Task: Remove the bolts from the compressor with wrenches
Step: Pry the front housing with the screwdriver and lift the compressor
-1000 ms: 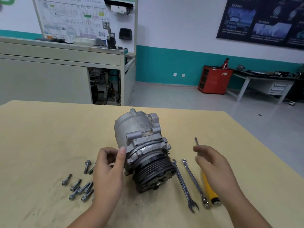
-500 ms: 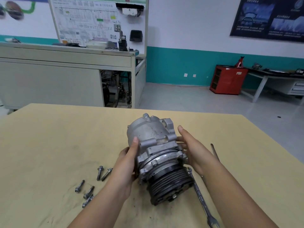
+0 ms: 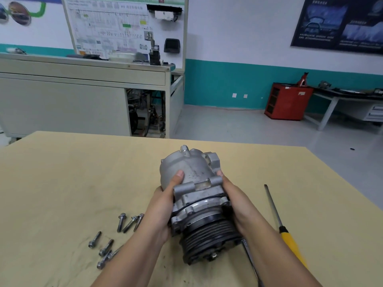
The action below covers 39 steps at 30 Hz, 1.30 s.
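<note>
Clasping the grey cast-metal compressor from both sides, the left hand and right hand now curl round its body above the pale wooden table. A second ago the right hand was off it, over the tools. With no wrench held, this looks like turning the housing to check for remaining bolts. Left of the compressor lie seven loose silver bolts. Right of it are one steel wrench, mostly hidden, and one yellow-handled screwdriver.
</note>
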Motion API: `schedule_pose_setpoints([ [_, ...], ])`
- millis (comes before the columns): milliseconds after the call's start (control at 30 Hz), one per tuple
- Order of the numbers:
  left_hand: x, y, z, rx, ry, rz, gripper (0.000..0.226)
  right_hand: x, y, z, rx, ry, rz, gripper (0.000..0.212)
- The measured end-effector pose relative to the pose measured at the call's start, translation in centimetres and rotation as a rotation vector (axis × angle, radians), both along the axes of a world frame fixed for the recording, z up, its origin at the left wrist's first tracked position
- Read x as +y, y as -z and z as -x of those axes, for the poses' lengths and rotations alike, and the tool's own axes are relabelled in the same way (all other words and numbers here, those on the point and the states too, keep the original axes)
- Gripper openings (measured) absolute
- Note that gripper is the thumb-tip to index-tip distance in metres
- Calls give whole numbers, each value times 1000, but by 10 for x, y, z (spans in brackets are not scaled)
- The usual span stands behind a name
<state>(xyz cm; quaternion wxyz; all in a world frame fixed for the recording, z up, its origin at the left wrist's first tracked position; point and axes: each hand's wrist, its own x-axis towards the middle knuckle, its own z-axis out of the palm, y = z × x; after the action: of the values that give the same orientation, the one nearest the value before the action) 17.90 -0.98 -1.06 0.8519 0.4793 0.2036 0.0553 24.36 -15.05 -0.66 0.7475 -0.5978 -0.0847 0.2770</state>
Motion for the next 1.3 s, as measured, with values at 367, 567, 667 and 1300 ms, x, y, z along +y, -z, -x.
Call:
schedule_pose_setpoints([
  [367, 1, -6, 11, -317, 17, -214, 81, -23, 5, 23, -371, 105, -100, 53],
  [567, 0, -6, 28, -473, 68, -368, 92, -26, 10, 49, -538, 181, -158, 55],
  [667, -1, -5, 34, -535, 89, -417, 89, -32, 14, 62, -634, 215, -157, 53],
  [1300, -4, -10, 74, -618, 328, -496, 96, -62, 31, 113, -628, 243, -59, 85],
])
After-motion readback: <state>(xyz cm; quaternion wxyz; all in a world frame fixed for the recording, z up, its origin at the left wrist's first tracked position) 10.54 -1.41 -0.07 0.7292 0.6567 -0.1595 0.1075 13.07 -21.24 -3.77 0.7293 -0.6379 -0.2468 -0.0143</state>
